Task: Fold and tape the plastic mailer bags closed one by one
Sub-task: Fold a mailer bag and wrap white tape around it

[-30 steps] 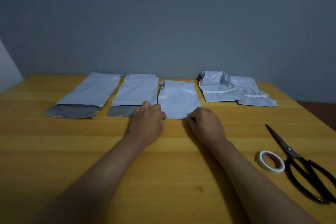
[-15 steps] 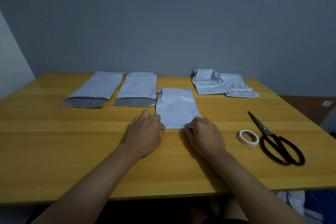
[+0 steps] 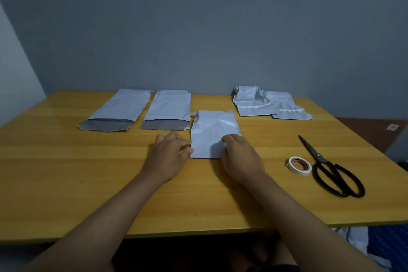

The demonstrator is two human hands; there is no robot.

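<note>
A white plastic mailer bag (image 3: pixel 212 132) lies flat in the middle of the wooden table (image 3: pixel 66 183), its near end folded over. My right hand (image 3: pixel 240 157) rests on its near right corner and pinches the plastic. My left hand (image 3: pixel 170 154) lies beside its left edge, fingertips touching it. Two unfolded mailers with grey open flaps, the left mailer (image 3: pixel 117 110) and the second mailer (image 3: pixel 169 109), lie at the back left. Two crumpled mailers, the nearer crumpled mailer (image 3: pixel 251 101) and the far-right mailer (image 3: pixel 289 108), lie at the back right. A roll of white tape (image 3: pixel 299 165) sits to the right.
Black scissors (image 3: pixel 329 170) lie shut just right of the tape roll. The table's near edge runs across the lower view, with dark space under it. A grey wall stands behind the table. Blue and white fabric (image 3: pixel 379 247) shows at the bottom right.
The mailer has slid toward me with both hands on it. My right hand moved onto its near right corner, and my left fingers spread out at its left edge. The view tilted down.
</note>
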